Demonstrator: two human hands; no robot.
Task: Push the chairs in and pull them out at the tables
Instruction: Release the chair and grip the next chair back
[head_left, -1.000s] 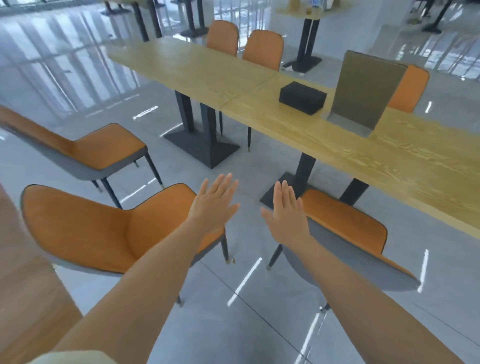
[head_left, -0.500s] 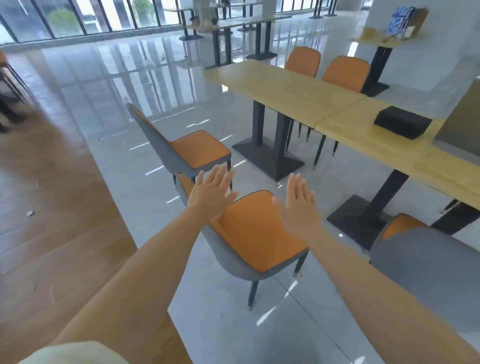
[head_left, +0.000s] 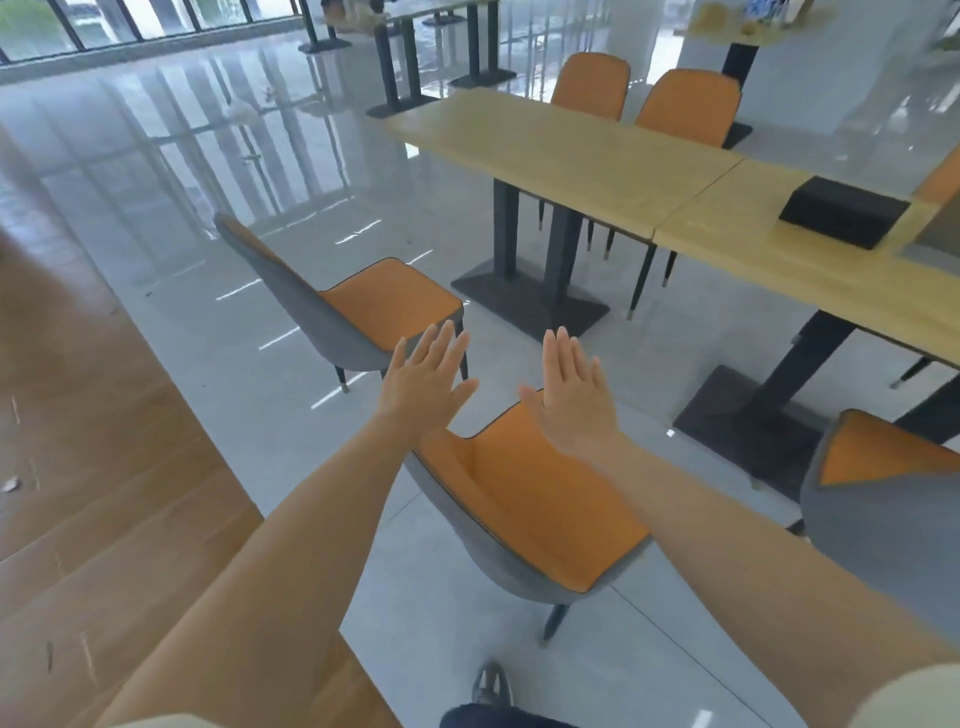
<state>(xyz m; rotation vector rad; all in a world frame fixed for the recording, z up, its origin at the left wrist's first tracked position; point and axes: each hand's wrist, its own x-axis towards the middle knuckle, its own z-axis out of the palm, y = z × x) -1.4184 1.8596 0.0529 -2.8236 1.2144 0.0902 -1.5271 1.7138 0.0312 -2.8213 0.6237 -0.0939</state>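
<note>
Above the nearest chair (head_left: 530, 514), the person holds both bare arms stretched forward. The left hand (head_left: 423, 382) is flat, fingers straight and close together, and grasps nothing; it hangs over the top edge of that chair's backrest, though whether it touches the edge cannot be told. The right hand (head_left: 574, 400) is likewise flat and released, palm down over the orange seat. This chair, orange inside a grey shell, stands on the grey tile floor (head_left: 291, 395) well apart from the tables, its seat facing them. A second chair (head_left: 363, 312) of the same kind stands beyond it to the left, also pulled out. A third chair (head_left: 872, 483) sits at the right edge, near the dark base of the near table (head_left: 831, 280). The far table (head_left: 571, 150) butts against the near one, and two more chairs (head_left: 589, 85) are tucked in along its far side. A black box (head_left: 841, 210) rests on the near table. Wood flooring (head_left: 104, 467) runs along the left.
</note>
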